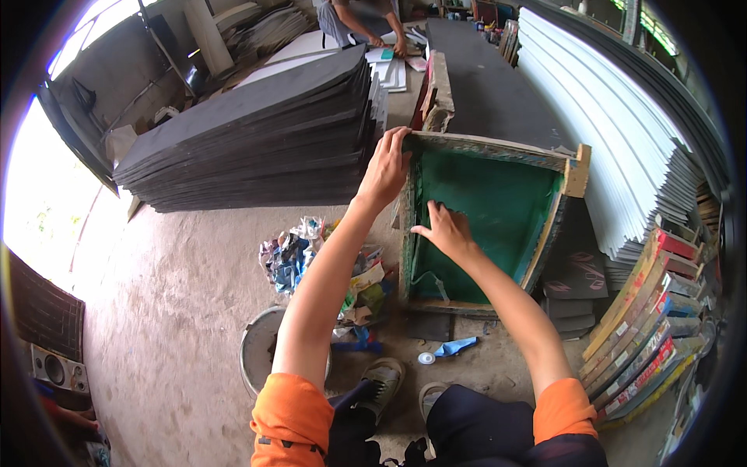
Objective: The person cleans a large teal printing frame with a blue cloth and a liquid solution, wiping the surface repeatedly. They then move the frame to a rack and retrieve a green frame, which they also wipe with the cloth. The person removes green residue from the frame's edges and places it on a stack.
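Observation:
A screen printing frame (532, 268) with worn wooden bars and green mesh stands tilted in front of me. My left hand (383, 173) is closed round its upper left corner, fingers hooked over the edge. Over the left part of the green mesh (492, 204) is my right hand (450, 232), its thumb and forefinger spread apart near the left bar. Nothing shows between those fingers; whether they touch the mesh, I cannot tell. A thin, pale, looped strip (433, 282) lies at the lower left of the mesh.
Dark sheets (257, 124) are stacked ahead on the left, white sheets (591, 101) on the right. More wooden frames (650, 327) lean at the lower right. Crumpled rags (292, 257) and a bucket (257, 350) are beside my feet. Another person (362, 23) works at the back.

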`<state>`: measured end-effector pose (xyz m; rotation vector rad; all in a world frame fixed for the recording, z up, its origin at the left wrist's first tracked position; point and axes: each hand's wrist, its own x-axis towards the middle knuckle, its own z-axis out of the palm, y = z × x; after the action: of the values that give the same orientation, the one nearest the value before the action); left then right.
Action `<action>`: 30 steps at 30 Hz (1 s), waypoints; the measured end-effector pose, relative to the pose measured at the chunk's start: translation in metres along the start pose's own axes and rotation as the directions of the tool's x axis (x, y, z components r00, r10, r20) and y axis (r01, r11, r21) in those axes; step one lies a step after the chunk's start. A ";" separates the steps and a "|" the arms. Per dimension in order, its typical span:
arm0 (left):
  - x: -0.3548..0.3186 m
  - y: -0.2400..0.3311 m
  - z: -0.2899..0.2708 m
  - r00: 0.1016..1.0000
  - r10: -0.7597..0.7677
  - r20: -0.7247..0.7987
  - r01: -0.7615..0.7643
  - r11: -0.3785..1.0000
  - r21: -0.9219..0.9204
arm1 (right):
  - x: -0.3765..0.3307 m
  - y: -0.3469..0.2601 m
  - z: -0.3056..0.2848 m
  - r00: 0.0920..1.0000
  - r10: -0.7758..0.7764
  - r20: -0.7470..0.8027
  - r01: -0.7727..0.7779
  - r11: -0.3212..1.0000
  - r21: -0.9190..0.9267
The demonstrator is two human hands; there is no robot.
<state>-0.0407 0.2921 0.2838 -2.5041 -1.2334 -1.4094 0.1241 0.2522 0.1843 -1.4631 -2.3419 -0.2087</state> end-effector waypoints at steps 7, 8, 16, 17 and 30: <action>0.004 0.014 -0.013 1.000 -0.011 0.005 0.011 0.997 0.072 | -0.002 -0.001 -0.002 0.999 -0.026 -0.026 0.029 0.995 0.093; 0.003 0.021 -0.018 1.000 0.006 -0.006 -0.005 0.994 0.113 | -0.003 -0.004 -0.009 1.000 -0.006 -0.008 0.006 0.998 0.064; -0.015 0.094 -0.075 0.979 0.121 0.163 -0.180 0.887 0.424 | -0.058 -0.046 -0.034 0.999 -0.038 -0.024 0.034 0.990 -0.136; -0.017 0.102 -0.080 0.970 0.154 0.187 -0.221 0.878 0.425 | -0.063 -0.047 -0.038 0.999 -0.041 -0.025 0.036 0.987 -0.159; -0.052 0.142 -0.070 0.996 -0.082 0.044 0.040 0.806 0.590 | -0.146 -0.023 -0.127 0.982 -0.021 -0.187 0.018 1.000 -0.015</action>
<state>-0.0155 0.1363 0.3365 -2.0963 -1.4886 -0.7689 0.1906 0.0797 0.2467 -1.3638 -2.2087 -0.3523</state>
